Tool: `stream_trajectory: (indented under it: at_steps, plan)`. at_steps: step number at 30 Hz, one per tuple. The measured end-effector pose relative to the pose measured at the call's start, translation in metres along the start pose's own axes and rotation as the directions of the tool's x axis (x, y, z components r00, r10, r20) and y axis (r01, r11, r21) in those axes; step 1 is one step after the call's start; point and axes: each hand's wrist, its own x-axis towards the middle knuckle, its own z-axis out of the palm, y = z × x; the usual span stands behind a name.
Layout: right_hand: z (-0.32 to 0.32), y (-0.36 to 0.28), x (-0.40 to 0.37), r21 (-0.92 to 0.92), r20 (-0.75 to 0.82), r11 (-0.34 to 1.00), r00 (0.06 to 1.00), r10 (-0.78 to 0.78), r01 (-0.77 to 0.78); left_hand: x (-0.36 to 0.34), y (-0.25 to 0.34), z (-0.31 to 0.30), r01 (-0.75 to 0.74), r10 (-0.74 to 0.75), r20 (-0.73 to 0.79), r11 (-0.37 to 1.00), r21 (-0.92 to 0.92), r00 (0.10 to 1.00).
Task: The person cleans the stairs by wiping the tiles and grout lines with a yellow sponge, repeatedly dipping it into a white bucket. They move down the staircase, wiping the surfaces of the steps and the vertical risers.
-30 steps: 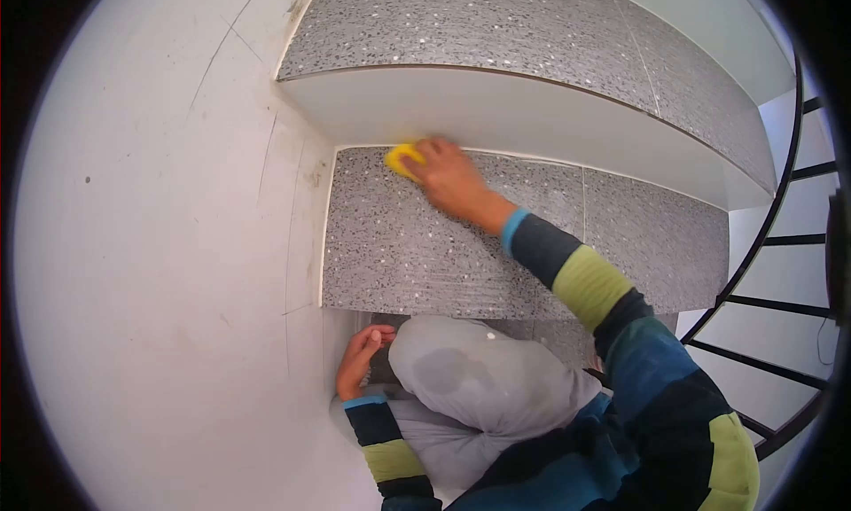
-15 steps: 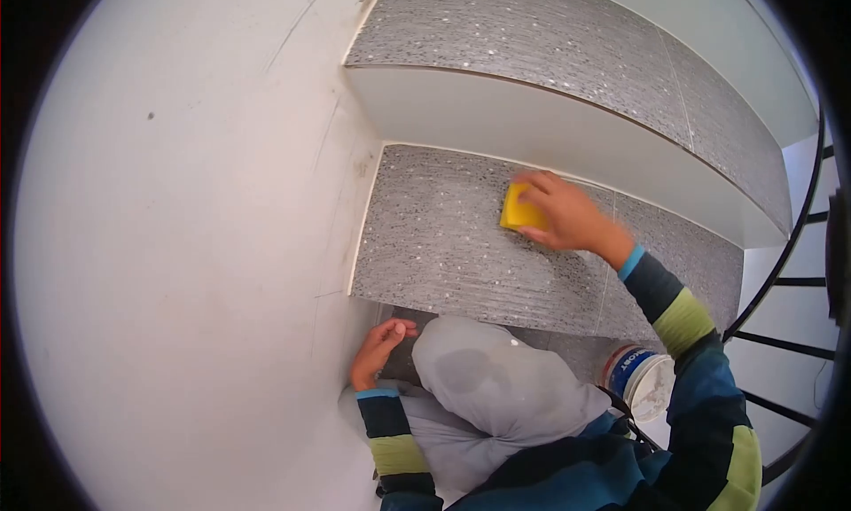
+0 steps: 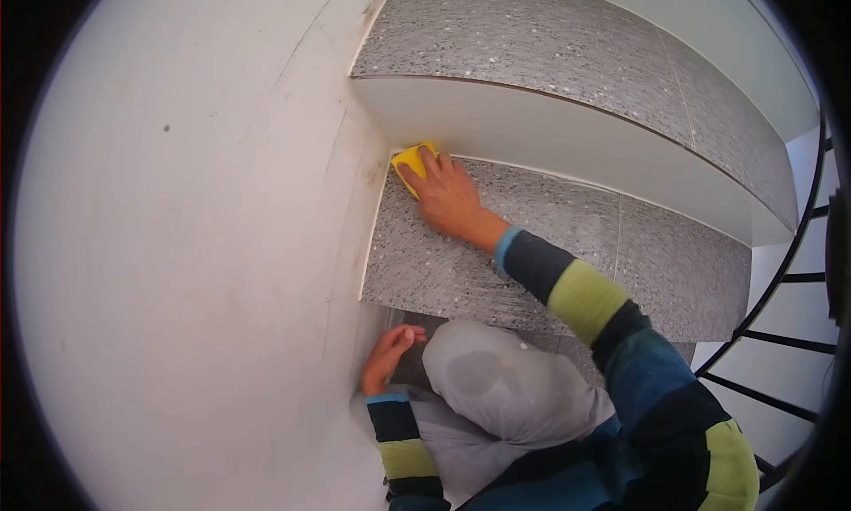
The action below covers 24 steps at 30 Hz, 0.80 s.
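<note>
A yellow sponge (image 3: 409,166) is pressed into the back left corner of the grey speckled stair tread (image 3: 532,280), where wall and riser meet. My right hand (image 3: 448,196) grips it from above, fingers laid over its top. Low on the left, my left hand (image 3: 390,356) is beside my knee, close to the wall. Its fingers are loosely bent, and I see nothing in them.
On the left rises a white wall (image 3: 204,227) with scratches and smudges. A white riser (image 3: 550,130) leads up to another speckled tread (image 3: 523,32). A black metal railing (image 3: 771,280) curves along the right side.
My right hand has slid the sponge leftward across the tread into the corner. My left hand has hardly moved. A bucket seen earlier at lower right is now hidden behind my right arm.
</note>
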Motion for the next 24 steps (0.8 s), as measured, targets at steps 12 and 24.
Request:
stream_trajectory:
  at_steps: [12, 24]
  plan:
    - [-0.098, 0.064, -0.113, -0.120, 0.134, 0.914, 0.906, 0.403, -0.389, 0.003, 0.003, 0.000, -0.005, 0.005, -0.008, 0.998, -0.070, 1.000]
    - [-0.004, -0.007, -0.006, 0.031, -0.245, 0.999, 0.969, -0.006, 0.014, 0.001, 0.006, 0.000, 0.019, -0.019, -0.015, 1.000, -0.004, 1.000]
